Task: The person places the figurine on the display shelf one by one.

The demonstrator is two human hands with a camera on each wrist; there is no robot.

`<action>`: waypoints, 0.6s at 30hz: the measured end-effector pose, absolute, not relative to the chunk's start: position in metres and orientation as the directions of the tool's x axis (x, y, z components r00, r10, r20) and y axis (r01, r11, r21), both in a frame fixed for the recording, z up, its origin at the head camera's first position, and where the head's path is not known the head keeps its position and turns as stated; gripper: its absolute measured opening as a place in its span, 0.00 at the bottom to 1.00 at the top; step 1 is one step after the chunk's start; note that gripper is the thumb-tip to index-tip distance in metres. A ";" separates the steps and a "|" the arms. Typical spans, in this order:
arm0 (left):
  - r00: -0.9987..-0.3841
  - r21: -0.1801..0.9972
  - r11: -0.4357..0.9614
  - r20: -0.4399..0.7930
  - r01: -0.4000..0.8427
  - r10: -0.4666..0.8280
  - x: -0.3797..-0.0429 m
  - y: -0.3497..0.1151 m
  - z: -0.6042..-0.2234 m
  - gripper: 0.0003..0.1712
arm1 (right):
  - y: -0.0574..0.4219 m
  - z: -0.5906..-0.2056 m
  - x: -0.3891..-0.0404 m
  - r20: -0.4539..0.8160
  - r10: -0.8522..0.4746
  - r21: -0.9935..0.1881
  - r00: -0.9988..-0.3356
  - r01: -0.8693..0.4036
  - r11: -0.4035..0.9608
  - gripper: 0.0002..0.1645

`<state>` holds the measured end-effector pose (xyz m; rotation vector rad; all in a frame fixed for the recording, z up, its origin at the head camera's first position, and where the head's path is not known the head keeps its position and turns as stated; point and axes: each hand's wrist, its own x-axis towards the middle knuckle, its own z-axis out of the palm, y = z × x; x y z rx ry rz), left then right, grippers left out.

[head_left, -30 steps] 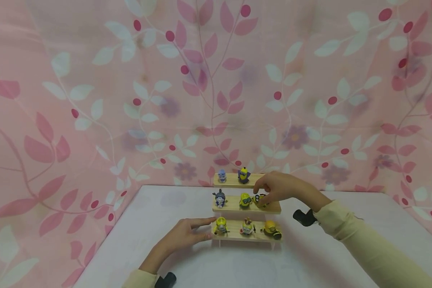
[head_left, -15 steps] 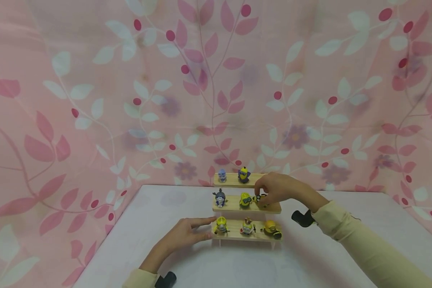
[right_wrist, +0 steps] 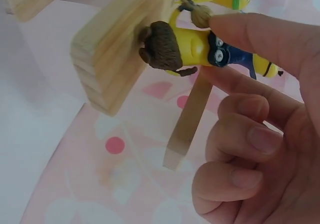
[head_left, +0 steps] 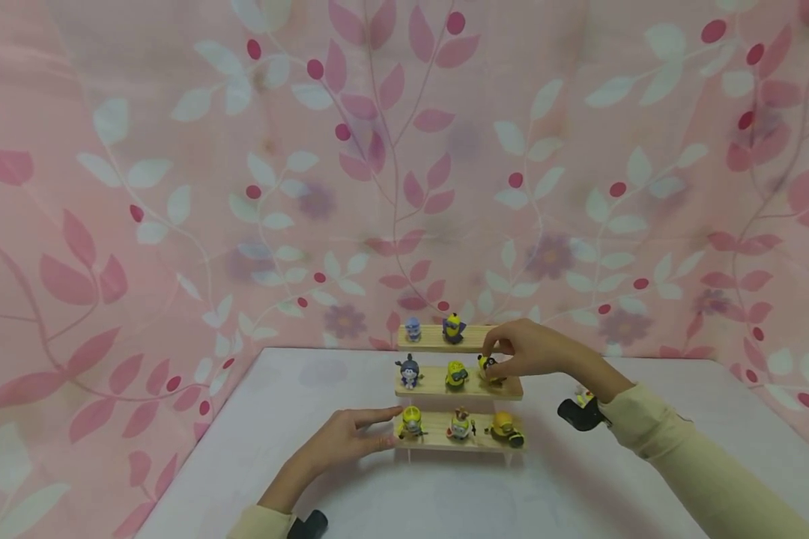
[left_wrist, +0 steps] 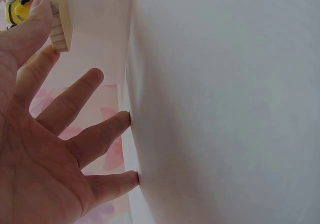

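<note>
In the head view, my right hand (head_left: pixel 538 349) pinches a yellow minion figurine (head_left: pixel 487 364) between thumb and index finger at the right of the middle step. The right wrist view shows the figurine's brown shaggy end (right_wrist: pixel 164 46) close to a wooden board (right_wrist: pixel 112 44); whether they touch I cannot tell. Its goggles and blue part lie between the fingertips, with the other fingers curled beneath. My left hand (head_left: pixel 350 436) holds the left end of the front step of the tiered wooden shelf (head_left: pixel 438 442) between thumb and index finger. The other left fingers (left_wrist: pixel 100 136) spread out.
Several figurines stand on the shelf: a blue one (head_left: pixel 413 329) and a caped one (head_left: pixel 453 328) at the back, a dark-haired one (head_left: pixel 409 372) midway, an orange one (head_left: pixel 504 429) in front. A small colourful item (head_left: pixel 583 394) lies by my right wrist on the white table (head_left: pixel 297 389).
My right hand has shifted slightly right relative to the shelf, and the figurine in it has tilted or risen a little. My left hand stays at the shelf's end. The head view has shifted slightly.
</note>
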<state>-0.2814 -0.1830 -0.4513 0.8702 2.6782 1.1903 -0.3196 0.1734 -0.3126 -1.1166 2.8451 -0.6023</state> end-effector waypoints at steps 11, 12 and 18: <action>-0.839 0.703 0.542 0.148 0.461 0.523 -0.282 -0.183 -0.453 0.29 | 0.181 -0.319 -0.313 0.198 -0.612 -0.360 -0.766 -0.638 0.681 0.04; -0.841 0.704 0.542 0.146 0.458 0.520 -0.282 -0.183 -0.453 0.29 | 0.181 -0.319 -0.313 0.198 -0.610 -0.359 -0.767 -0.636 0.683 0.04; -0.844 0.706 0.545 0.143 0.453 0.517 -0.282 -0.182 -0.453 0.29 | 0.183 -0.322 -0.310 0.209 -0.594 -0.362 -0.777 -0.626 0.691 0.07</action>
